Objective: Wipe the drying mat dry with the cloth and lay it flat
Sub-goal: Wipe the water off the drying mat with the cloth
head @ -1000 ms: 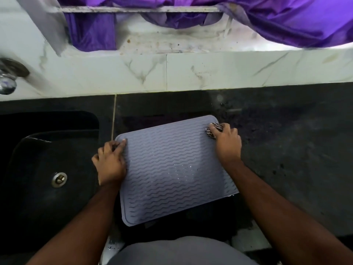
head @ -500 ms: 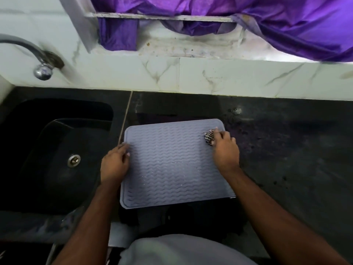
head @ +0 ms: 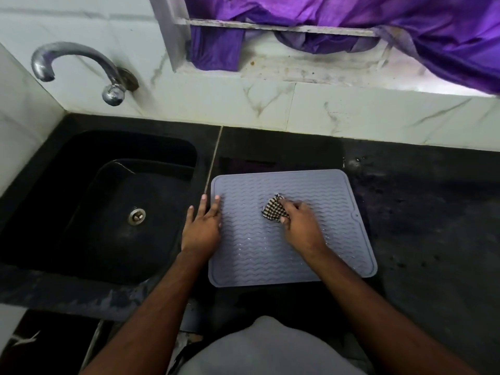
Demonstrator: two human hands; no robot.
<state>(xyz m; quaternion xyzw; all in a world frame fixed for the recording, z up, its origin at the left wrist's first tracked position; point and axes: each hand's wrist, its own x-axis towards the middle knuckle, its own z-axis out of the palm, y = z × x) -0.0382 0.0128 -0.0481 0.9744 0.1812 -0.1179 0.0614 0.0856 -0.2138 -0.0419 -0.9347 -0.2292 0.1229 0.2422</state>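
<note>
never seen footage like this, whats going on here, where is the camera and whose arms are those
There is no machine here. The camera sits on a person's head and looks forward and down, so the two arms reaching in from the bottom are that person's own. A grey ribbed drying mat lies on a dark counter, just right of a black sink with a metal tap on the wall above it. The right hand holds a small checked cloth against the middle of the mat. The left hand rests flat, fingers straight, on the mat's left edge. Purple fabric hangs at the top.
</note>
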